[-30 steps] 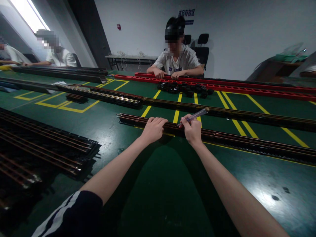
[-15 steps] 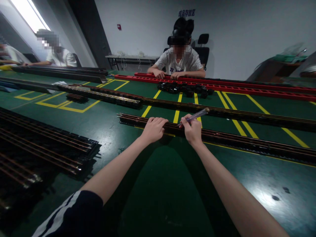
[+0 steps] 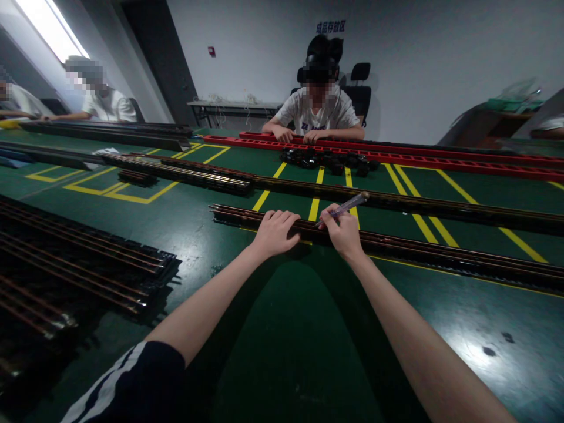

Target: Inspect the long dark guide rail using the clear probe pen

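Observation:
A long dark rail with copper-coloured rods (image 3: 423, 249) runs across the green table in front of me. My left hand (image 3: 275, 232) is curved over it near its left end, fingers on the far side and thumb apart on the near side. To the right, my right hand (image 3: 343, 232) grips a slim pen (image 3: 350, 203) with a clear barrel. The pen slants up to the right, and its lower tip meets the top of the rail between my hands. Whether the tip leaves a mark is too small to tell.
Several similar rails (image 3: 88, 249) lie at the left. Another long rail (image 3: 396, 202) runs behind mine. Beyond it are small black parts (image 3: 326, 160) and red slotted rails (image 3: 418, 155). A person (image 3: 317, 111) sits opposite, with others at the far left. Yellow lines mark the table.
My left thumb has spread away from the fingers, towards the right. The right hand and pen have barely moved, with the pen's tip still at the rail.

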Demonstrator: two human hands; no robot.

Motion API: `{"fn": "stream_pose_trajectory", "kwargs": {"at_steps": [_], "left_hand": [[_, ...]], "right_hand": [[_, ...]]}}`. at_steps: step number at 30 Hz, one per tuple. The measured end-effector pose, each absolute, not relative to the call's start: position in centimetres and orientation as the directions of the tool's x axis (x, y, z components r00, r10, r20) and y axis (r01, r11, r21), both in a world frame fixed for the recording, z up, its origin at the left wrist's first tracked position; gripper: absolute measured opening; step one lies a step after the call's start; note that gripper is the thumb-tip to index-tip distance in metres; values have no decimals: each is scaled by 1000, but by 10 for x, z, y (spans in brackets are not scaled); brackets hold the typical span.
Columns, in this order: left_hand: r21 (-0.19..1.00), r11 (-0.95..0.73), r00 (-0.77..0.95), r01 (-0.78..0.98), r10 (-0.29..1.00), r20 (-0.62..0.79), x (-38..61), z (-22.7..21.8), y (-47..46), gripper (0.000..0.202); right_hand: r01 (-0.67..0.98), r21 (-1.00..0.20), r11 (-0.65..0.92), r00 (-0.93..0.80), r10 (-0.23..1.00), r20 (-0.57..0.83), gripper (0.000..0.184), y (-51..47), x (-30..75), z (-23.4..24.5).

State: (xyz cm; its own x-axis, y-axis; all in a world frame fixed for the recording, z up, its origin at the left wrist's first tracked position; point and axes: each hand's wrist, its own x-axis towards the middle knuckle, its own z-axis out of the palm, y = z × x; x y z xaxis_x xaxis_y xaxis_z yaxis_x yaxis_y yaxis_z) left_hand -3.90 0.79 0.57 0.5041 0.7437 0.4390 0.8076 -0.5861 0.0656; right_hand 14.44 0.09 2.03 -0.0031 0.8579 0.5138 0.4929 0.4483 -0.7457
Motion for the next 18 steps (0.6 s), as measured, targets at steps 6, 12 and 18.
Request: {"fn": "stream_pose_trajectory", "kwargs": {"at_steps": [6,12,18], "left_hand": [[38,-572,501,819,747,437,-39,5,8,40],[26,-575,508,818,742,438,-39,5,8,38],[1,-563,506,827,744,437,-38,4,9,38]], "right_hand": [[480,-738,474,-93,864,495,22,3,150,20],[482,-743,464,-149,879,453,11,1,154,23],[491,-739,461,-201,885,419,11,-2,160,24]]}}
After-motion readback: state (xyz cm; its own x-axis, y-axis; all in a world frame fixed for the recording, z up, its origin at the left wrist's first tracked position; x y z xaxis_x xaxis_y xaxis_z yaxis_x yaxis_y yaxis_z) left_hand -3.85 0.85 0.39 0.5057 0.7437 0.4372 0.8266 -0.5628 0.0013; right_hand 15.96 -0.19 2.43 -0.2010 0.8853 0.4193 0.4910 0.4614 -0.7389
